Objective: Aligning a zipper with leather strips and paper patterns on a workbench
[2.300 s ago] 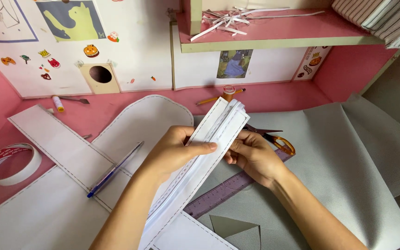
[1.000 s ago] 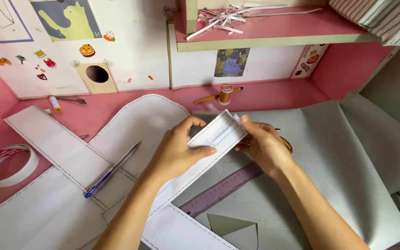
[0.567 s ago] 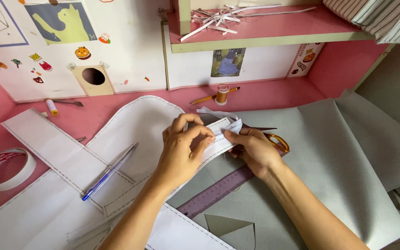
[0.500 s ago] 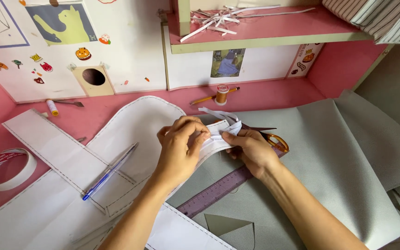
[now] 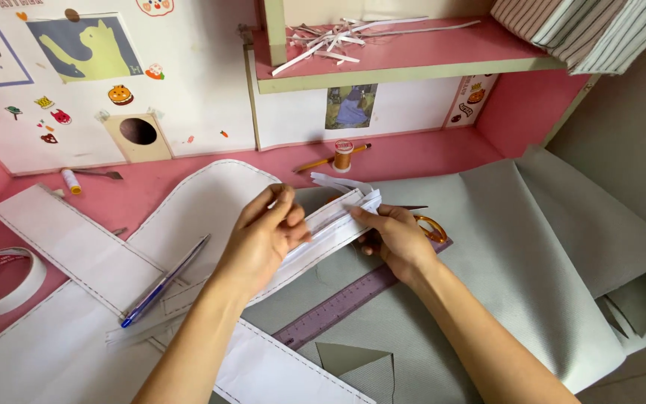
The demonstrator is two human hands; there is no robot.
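Both my hands hold a long folded white strip (image 5: 334, 224) with a dashed stitch line, just above the desk. My left hand (image 5: 263, 239) pinches it near the middle, thumb on top. My right hand (image 5: 396, 238) grips its right end, where loose white ends (image 5: 342, 182) stick out. The strip runs down-left toward other white pattern pieces (image 5: 196, 202). Under my right hand lie scissors with orange handles (image 5: 434, 227) and a purple ruler (image 5: 342, 305) on grey fabric (image 5: 532, 247).
A blue pen (image 5: 164, 280) lies on the white pieces. A tape roll (image 5: 5, 278) sits at far left, a thread spool (image 5: 344, 155) and a small tube (image 5: 72, 180) by the back wall. White paper scraps (image 5: 330, 36) litter the pink shelf.
The strip was raised up and wide; it has since been folded narrower and lowered. My hands came closer together and now pinch it flat near the desk.
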